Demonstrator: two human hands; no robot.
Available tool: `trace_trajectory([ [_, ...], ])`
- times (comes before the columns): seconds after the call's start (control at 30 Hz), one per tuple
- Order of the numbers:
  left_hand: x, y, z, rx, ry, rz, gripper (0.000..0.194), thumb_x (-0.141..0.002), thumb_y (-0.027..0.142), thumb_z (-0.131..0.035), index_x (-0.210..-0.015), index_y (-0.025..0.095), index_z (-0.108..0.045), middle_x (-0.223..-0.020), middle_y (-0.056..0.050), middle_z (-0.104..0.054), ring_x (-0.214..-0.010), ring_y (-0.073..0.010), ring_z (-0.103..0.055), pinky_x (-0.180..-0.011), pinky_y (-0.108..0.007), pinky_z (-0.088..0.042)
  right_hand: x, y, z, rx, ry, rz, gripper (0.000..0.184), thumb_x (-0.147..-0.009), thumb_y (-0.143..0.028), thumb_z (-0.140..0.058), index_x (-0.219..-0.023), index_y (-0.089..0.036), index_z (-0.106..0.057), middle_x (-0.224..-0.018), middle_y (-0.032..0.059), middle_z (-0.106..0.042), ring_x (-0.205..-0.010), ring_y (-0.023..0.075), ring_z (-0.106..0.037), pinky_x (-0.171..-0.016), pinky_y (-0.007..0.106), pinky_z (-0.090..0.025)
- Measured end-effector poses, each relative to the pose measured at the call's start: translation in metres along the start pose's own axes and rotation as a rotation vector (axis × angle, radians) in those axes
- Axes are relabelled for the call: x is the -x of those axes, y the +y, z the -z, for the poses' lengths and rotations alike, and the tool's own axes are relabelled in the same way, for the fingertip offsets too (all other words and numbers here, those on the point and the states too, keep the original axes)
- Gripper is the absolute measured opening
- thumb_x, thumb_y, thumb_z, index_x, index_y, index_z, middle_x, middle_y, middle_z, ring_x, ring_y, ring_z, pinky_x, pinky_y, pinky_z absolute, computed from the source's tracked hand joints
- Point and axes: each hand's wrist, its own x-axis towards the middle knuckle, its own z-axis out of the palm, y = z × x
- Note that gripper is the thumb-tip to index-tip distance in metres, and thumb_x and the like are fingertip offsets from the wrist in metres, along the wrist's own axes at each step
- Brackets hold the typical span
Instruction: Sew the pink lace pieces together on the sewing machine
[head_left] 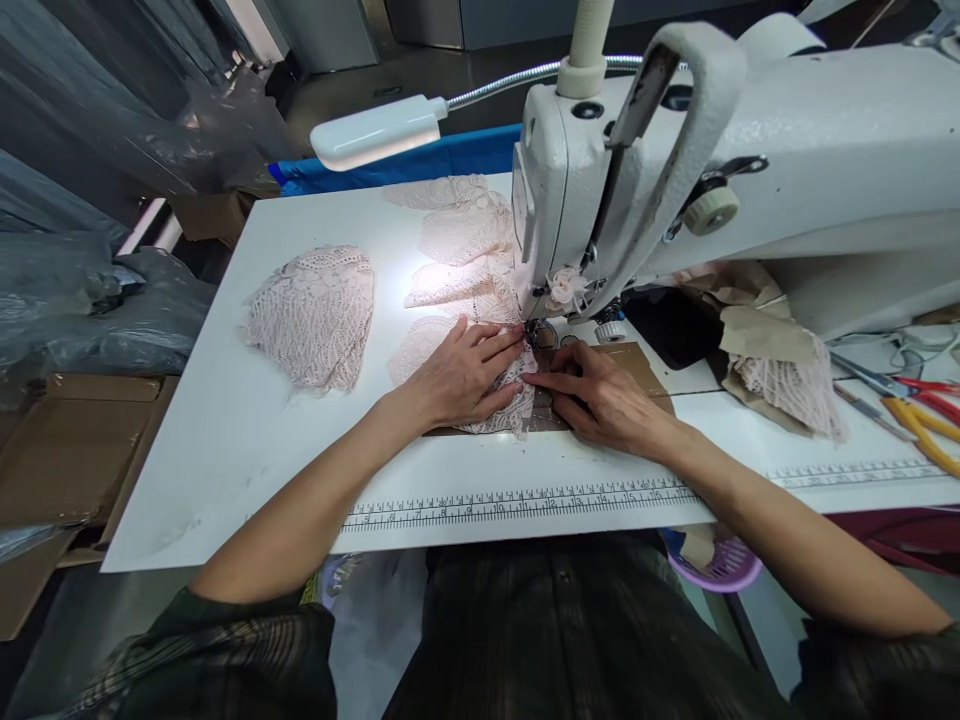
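Note:
Under the needle area of a white sewing machine (555, 200) lies a pale pink lace piece (517, 405). My left hand (469, 375) rests flat on this lace, fingers spread and pointing toward the presser foot. From the right, my right hand (592, 395) reaches to the lace's edge; its index finger is stretched onto the fabric while the other fingers are curled. The lace under my hands partly covers a brown plate (634, 370). More pink lace (465, 235) spreads behind my left hand, running up beside the machine head.
A stack of lace pieces (315, 315) sits at the table's left. A lamp (379, 130) hangs above. At right are a dark phone (671, 325), wrapped lace (784, 370) and yellow-handled scissors (919, 430). A printed ruler (525, 503) runs along the front edge; a purple basket (720, 570) is below.

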Motion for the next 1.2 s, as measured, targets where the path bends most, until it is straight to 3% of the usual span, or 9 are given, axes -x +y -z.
trace_trajectory([
  [0.43,0.001,0.003,0.001,-0.005,-0.014,0.021,0.048,-0.097,0.039,-0.047,-0.134,0.011,-0.053,-0.143,-0.016,-0.051,-0.127,-0.0323,-0.049,-0.107,-0.059,-0.039,-0.001,0.000,-0.001,-0.020,0.022,0.019,0.037,-0.090,-0.015,-0.050,-0.119,-0.024,-0.070,-0.102,0.0104,-0.051,-0.096,0.0236,-0.055,-0.085,0.043,-0.051],
  [0.93,-0.002,0.016,0.008,-0.095,-0.104,0.082,0.051,-0.101,0.041,-0.033,-0.139,0.010,-0.048,-0.148,-0.014,-0.045,-0.135,-0.0304,-0.042,-0.116,-0.058,-0.020,0.001,0.000,0.000,-0.084,-0.019,-0.025,0.041,-0.090,-0.014,-0.049,-0.124,-0.028,-0.067,-0.102,0.0086,-0.052,-0.103,0.0237,-0.056,-0.091,0.043,-0.050],
  [1.2,-0.002,0.016,0.007,-0.074,-0.119,0.089,0.051,-0.101,0.040,-0.032,-0.140,0.010,-0.046,-0.149,-0.015,-0.044,-0.137,-0.0298,-0.040,-0.115,-0.057,-0.022,0.000,0.000,0.001,-0.084,-0.028,-0.037,0.040,-0.090,-0.016,-0.050,-0.123,-0.027,-0.068,-0.102,0.0093,-0.052,-0.104,0.0247,-0.055,-0.092,0.045,-0.050],
])
